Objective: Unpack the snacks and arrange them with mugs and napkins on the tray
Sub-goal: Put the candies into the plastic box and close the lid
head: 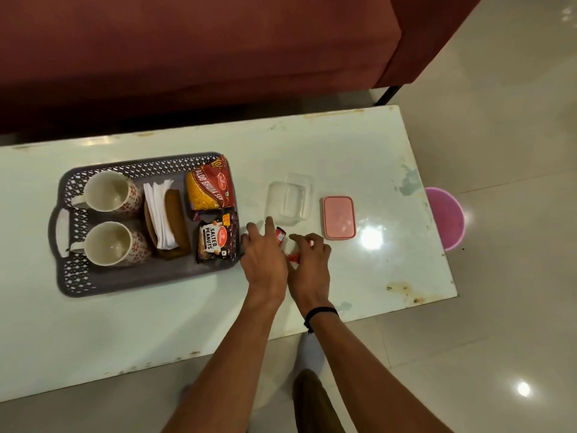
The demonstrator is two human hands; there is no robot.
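Observation:
A grey perforated tray (71, 276) on the white table holds two patterned mugs (107, 191) (109, 243), white napkins (159, 210) on a brown cloth, a red aloo bhujia packet (210, 189) and a dark salted peanuts packet (215, 240). Just right of the tray, my left hand (263, 256) and my right hand (310, 264) meet over the table. Both touch small red wrapped snacks (280, 236), one showing above the left hand, another (294, 257) between the two hands. How firmly each hand grips is partly hidden.
An empty clear plastic container (288, 198) stands beyond my hands, its pink lid (338, 217) beside it to the right. A pink bin (446, 217) sits on the floor past the table's right edge. A maroon sofa runs behind the table.

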